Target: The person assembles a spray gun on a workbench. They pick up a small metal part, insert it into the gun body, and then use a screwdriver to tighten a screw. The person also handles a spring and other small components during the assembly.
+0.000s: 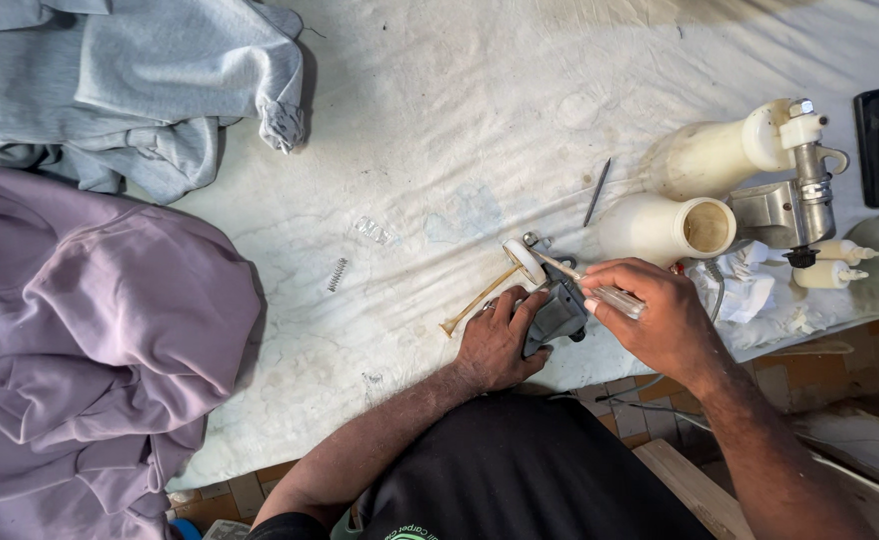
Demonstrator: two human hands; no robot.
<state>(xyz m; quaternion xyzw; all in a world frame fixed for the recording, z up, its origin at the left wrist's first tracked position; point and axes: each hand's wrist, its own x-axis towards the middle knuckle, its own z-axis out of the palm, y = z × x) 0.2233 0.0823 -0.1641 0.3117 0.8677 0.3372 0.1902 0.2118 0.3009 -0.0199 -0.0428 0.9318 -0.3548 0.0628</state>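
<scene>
My left hand (497, 343) grips a dark grey sprayer body (558, 312) near the front edge of the white cloth-covered table (440, 140). A white round cap (523, 263) and a thin yellowish tube (475, 299) stick out of that body toward the left. My right hand (658, 322) holds a screwdriver with a clear handle (615, 298); its metal shaft points left and its tip rests at the top of the sprayer body, next to the cap.
Two cream plastic bottles (665, 228) and a metal spray gun (798, 205) lie at the right, with crumpled tissue (750, 290) below. A small spring (337, 274), a clear plastic bit (373, 231) and a dark nail (597, 191) lie on the cloth. Grey (140, 90) and lilac garments (80, 340) cover the left.
</scene>
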